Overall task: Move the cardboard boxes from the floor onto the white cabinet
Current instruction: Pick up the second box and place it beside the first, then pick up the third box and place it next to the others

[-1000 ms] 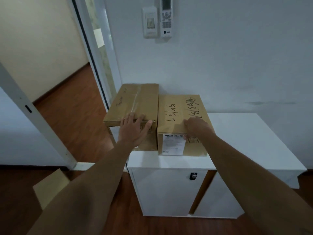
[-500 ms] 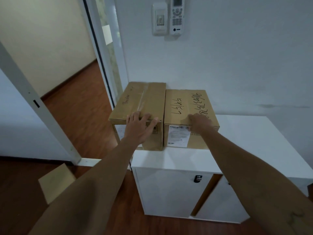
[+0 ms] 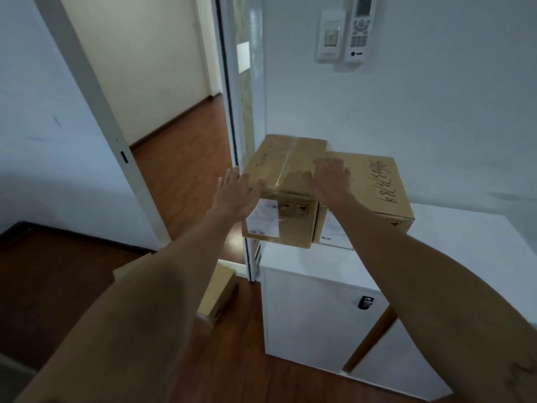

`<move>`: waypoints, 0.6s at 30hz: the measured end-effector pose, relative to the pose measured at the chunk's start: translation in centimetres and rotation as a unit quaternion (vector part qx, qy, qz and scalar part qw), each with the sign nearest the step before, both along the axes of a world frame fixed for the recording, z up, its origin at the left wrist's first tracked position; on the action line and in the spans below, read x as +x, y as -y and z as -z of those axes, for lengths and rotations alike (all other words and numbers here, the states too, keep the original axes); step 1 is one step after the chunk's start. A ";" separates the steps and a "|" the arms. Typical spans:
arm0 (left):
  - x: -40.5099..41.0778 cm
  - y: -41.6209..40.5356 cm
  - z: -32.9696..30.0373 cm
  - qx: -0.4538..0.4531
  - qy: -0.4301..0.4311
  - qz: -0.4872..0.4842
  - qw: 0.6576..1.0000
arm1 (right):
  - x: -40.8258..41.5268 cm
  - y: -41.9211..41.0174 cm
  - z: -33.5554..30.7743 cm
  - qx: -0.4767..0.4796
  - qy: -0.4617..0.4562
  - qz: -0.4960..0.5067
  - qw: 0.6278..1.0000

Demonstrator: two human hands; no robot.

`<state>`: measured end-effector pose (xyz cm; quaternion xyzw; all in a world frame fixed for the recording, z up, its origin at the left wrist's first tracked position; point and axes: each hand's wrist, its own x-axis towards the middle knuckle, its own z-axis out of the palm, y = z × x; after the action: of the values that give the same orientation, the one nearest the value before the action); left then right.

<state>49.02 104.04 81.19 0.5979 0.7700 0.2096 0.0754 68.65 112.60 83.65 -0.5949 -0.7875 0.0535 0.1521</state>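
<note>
Two taped cardboard boxes stand side by side on the white cabinet [image 3: 465, 257], against the wall. The left box [image 3: 286, 154] overhangs the cabinet's left edge; the right box [image 3: 377, 181] has black handwriting on top. My left hand [image 3: 235, 193] lies with spread fingers against the left box's near left corner. My right hand [image 3: 329, 178] rests flat on the left box's top, by the seam between the boxes. A third cardboard box [image 3: 216, 295] lies on the wooden floor below, partly hidden behind my left forearm.
An open doorway with a white frame [image 3: 96, 91] and a glass panel [image 3: 244, 112] stands left of the cabinet. The cabinet door has a small black lock [image 3: 365, 302]. A switch and a remote holder [image 3: 360, 27] hang on the wall above.
My right hand has moved from the right box onto the top of the left box. My left hand has slid to that box's left corner. The view has swung left.
</note>
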 end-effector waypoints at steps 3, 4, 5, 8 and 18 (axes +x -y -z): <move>-4.8 3.5 0.7 -0.034 -0.043 -0.052 0.997 | -4.9 1.1 0.1 0.000 -0.026 -0.054 0.998; -6.4 4.6 1.0 -0.049 -0.051 -0.067 0.995 | -6.4 1.5 0.3 0.006 -0.028 -0.069 0.997; -7.9 5.7 1.3 -0.055 -0.048 -0.084 0.994 | -7.9 1.9 0.5 0.014 -0.028 -0.086 0.996; -12.2 8.8 1.9 -0.060 -0.034 -0.136 0.988 | -12.8 3.6 1.4 0.007 -0.039 -0.137 0.990; -31.3 16.0 3.4 -0.089 -0.015 -0.223 0.971 | -34.8 8.4 4.5 -0.093 -0.016 -0.229 0.969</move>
<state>17.70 88.03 77.77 0.4046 0.9007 0.1427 0.0680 33.81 104.20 79.13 -0.4089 -0.8919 0.1695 0.0925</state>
